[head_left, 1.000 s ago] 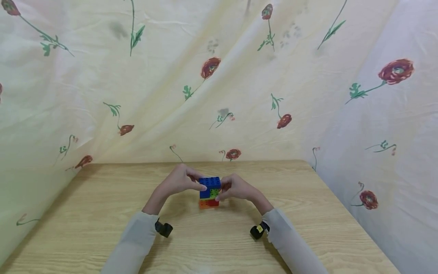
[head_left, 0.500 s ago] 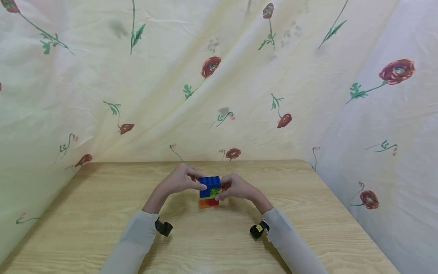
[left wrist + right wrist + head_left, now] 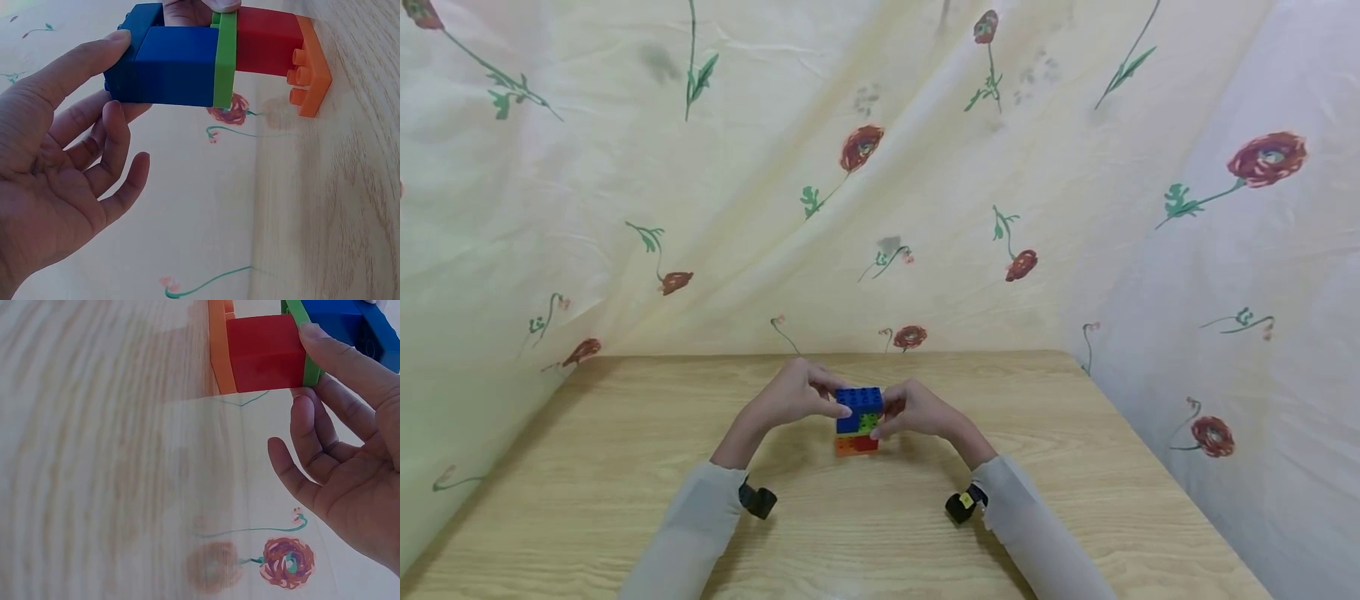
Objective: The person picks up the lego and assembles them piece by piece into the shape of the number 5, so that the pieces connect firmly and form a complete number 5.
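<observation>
You're steadying the brick stack (image 3: 859, 421) on the table (image 3: 625, 500), left hand (image 3: 790, 398) and right hand (image 3: 917, 410) both pinching its blue top; next needs firm, level downward pressure.

The block stack's (image 3: 275, 344) top ran past the right-wrist frame's edge; the left hand (image 3: 790, 398) hid its left face.
</observation>
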Available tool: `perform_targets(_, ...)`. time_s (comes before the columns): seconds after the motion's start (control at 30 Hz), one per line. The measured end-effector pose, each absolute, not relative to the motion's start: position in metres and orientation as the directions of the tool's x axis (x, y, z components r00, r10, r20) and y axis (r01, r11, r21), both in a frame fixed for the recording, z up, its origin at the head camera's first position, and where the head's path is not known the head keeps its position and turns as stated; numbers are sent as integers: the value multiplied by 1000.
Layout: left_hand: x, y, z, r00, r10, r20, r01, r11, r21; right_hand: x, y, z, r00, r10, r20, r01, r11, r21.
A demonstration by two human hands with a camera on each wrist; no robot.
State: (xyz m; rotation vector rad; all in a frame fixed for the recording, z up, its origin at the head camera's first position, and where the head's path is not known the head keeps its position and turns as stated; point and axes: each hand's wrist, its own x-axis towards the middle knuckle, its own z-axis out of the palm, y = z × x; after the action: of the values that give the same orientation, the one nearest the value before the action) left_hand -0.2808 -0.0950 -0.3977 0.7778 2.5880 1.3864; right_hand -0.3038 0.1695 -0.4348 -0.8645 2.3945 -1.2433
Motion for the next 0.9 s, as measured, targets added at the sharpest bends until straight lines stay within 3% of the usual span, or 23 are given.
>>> perform_targets(0.9,-283,-95,-398,-849,509,143,405,451,796,-305,172,-436,-765,-644,14,-383,437,-814)
